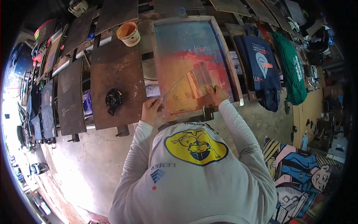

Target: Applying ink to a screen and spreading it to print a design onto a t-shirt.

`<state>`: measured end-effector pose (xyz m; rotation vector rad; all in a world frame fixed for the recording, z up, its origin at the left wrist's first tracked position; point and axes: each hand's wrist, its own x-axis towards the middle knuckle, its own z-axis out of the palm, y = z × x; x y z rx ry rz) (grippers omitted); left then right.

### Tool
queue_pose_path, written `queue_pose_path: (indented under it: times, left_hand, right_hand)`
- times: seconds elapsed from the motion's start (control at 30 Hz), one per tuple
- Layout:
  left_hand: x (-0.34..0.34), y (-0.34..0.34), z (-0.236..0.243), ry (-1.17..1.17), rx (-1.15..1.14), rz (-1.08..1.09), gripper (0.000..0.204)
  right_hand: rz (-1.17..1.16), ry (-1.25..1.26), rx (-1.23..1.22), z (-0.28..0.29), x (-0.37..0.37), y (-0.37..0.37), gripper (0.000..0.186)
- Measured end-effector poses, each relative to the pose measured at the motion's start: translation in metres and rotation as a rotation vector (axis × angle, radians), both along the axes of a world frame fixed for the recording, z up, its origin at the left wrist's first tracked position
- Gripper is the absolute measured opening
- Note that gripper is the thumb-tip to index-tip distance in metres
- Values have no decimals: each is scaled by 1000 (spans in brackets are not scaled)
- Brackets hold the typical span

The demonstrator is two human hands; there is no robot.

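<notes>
Right hand (216,95) sits on the near end of the wide wood-framed printing screen (194,63), fingers curled and clamped around the flat rectangular squeegee (201,80), which lies on the mesh just beyond the knuckles. That mesh is slick and glossy, smeared red across the middle and orange-yellow nearer the fingers, with bare blue-grey further off. Left hand (151,108) is closed into a fist around the handle of a thin metal spatula (172,89), the blade slanting up from the fingers onto the orange patch of the screen. The screen's frame is rough, paint-stained timber and rests flat on the tabletop.

To the left of the left fingers lies a dark brown wooden printing board (115,86), scuffed and matte, with a crumpled black rag (113,100) on it. Beyond that, a round white plastic tub of orange ink (128,33). To the right of the right fingers, a navy shirt with a pale print (261,63) lies on another board, a green shirt (292,71) just beside it. More dark boards fan out in a row. The floor is bare, stained concrete (82,164), with a colourful cartoon banner (298,175) at the right.
</notes>
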<state>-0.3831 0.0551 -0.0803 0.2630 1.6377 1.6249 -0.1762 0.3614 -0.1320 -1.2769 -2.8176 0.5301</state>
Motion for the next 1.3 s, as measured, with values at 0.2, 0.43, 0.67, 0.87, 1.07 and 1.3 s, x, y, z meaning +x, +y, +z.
queue_pose_path:
  times: [0.2,0.43,0.67,0.87,1.07,1.3]
  left_hand:
    - [8,10,11,-441,125,60,20]
    - [20,27,-43,-496,224,138,16]
    - [12,35,-14,-294,106,-57,18]
    - [37,59,3,-264,83,-33,21]
    - [77,94,-2,-239,98,-41,23]
    - [109,117,24,-111,83,85,23]
  right_hand:
    - [-222,429,-541,-21,29,21,50]
    - [-185,473,-160,-38,76,21,50]
    - [121,113,-5,-11,85,44,52]
    - [-46,62,-216,20,83,53,53]
    - [61,-23,-47,48,97,56,44]
    - [232,593,-830,81,38,6,29]
